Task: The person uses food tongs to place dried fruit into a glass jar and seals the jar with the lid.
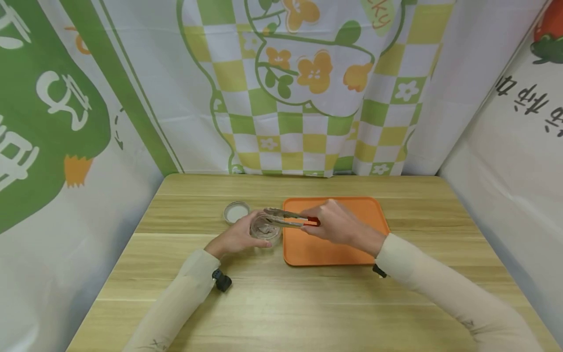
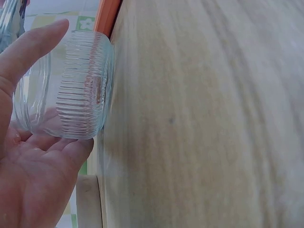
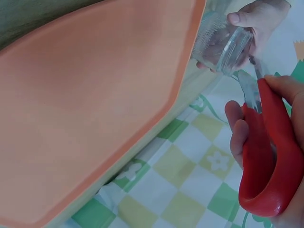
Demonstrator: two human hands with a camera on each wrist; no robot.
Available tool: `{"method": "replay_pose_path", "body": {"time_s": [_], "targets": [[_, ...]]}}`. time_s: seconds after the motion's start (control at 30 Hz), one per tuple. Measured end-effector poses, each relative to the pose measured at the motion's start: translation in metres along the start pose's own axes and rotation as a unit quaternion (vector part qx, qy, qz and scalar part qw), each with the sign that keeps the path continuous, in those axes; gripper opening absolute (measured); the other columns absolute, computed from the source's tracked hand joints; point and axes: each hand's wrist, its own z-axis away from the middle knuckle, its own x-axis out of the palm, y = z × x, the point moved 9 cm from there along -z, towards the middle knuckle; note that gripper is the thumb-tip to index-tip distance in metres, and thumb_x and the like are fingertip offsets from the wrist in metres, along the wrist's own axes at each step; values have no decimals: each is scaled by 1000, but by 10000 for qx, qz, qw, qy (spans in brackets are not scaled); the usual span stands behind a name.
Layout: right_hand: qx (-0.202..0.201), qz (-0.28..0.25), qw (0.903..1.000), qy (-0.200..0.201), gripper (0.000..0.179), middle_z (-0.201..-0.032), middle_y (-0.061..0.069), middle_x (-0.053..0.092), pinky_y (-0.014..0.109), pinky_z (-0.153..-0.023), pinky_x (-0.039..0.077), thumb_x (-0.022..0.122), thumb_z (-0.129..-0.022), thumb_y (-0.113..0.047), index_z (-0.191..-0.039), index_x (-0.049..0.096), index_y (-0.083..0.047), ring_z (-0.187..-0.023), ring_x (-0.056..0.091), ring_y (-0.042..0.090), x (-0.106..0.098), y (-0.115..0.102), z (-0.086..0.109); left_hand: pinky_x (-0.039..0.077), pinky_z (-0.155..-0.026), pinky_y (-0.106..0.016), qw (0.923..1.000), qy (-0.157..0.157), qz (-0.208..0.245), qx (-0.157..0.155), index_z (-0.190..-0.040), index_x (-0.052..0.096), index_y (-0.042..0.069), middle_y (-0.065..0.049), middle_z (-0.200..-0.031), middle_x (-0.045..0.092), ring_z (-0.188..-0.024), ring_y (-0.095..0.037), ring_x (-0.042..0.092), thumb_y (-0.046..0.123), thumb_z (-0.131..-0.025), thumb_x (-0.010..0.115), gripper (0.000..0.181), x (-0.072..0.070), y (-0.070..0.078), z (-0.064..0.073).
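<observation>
My left hand (image 1: pixel 239 235) grips a clear ribbed glass jar (image 2: pixel 83 85) around its side, thumb on one side and fingers on the other. The jar stands upright on the table, just left of the orange tray. In my right hand (image 1: pixel 336 222) is a pair of metal tongs with red handles (image 3: pixel 268 156), pinched between thumb and fingers. The tongs' metal arms (image 1: pixel 286 218) reach left over the jar's mouth; whether their tips are inside it I cannot tell. A round lid (image 1: pixel 236 212) lies behind my left hand.
The orange tray (image 1: pixel 303 252) lies flat under my right hand and forearm, its left edge close to the jar. A wooden table (image 1: pixel 308 308) carries everything. Patterned cloth (image 1: pixel 290 132) hangs behind the table, with printed sheets at both sides.
</observation>
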Motion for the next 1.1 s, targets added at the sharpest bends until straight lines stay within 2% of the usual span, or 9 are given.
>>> {"method": "replay_pose_path", "body": {"time_s": [0.17,0.23,0.37,0.47,0.63,0.87,0.93,1.1], "targets": [[376,11,9989,292,44,-66,0,68,17,-45,30,84,-92,-31,-129,76,-8,-44,31,-1,-11,10,6,33,-126,-61,10000,-26,8,27,-158,42,17,-8,-156,52,-150,-34,44,31,-84,92,90,1,2,0],[563,24,9973,477,49,-66,0,67,18,-45,27,86,-90,-33,-131,75,-9,-45,28,1,-17,15,10,33,-125,-60,10000,-13,-21,12,-159,41,17,-9,-157,51,-150,-34,44,31,-84,92,91,1,2,0],[929,89,9922,823,49,-73,0,70,20,-48,33,88,-86,-34,-127,77,-9,-50,38,2,-28,31,22,32,-127,-59,10000,-42,-15,33,-159,41,15,-8,-159,51,-152,-33,42,30,-85,91,90,2,1,0],[1186,218,9872,1041,48,-71,-2,68,21,-49,38,90,-84,-37,-123,79,-10,-53,45,5,-36,43,33,32,-127,-58,9999,-72,3,89,-158,42,16,-6,-157,53,-152,-32,43,28,-86,90,88,3,2,1],[1556,281,9789,1295,52,-60,-3,51,22,-46,29,90,-84,-39,-124,78,-8,-49,34,8,-49,65,56,33,-127,-57,9998,-86,28,162,-157,43,16,-7,-158,53,-152,-32,44,27,-86,90,86,3,3,0],[2068,213,9649,1605,51,-60,-2,51,24,-44,31,88,-86,-37,-126,77,-8,-50,39,10,-60,98,91,32,-128,-55,9993,-181,198,269,-157,42,13,-9,-161,51,-154,-32,43,27,-86,90,86,4,6,-1],[2206,306,9600,1695,51,-57,-1,47,24,-43,29,88,-87,-37,-126,77,-7,-46,36,10,-62,107,102,33,-128,-54,9992,-190,209,274,-157,42,13,-9,-161,51,-154,-32,43,27,-86,90,86,4,6,-1],[2452,631,9448,2078,52,-52,-4,46,25,-43,28,88,-86,-37,-125,77,-5,-45,37,10,-70,128,130,32,-128,-55,9993,-149,196,273,-156,44,13,-8,-160,52,-153,-32,43,25,-86,91,85,3,7,-1]]}}
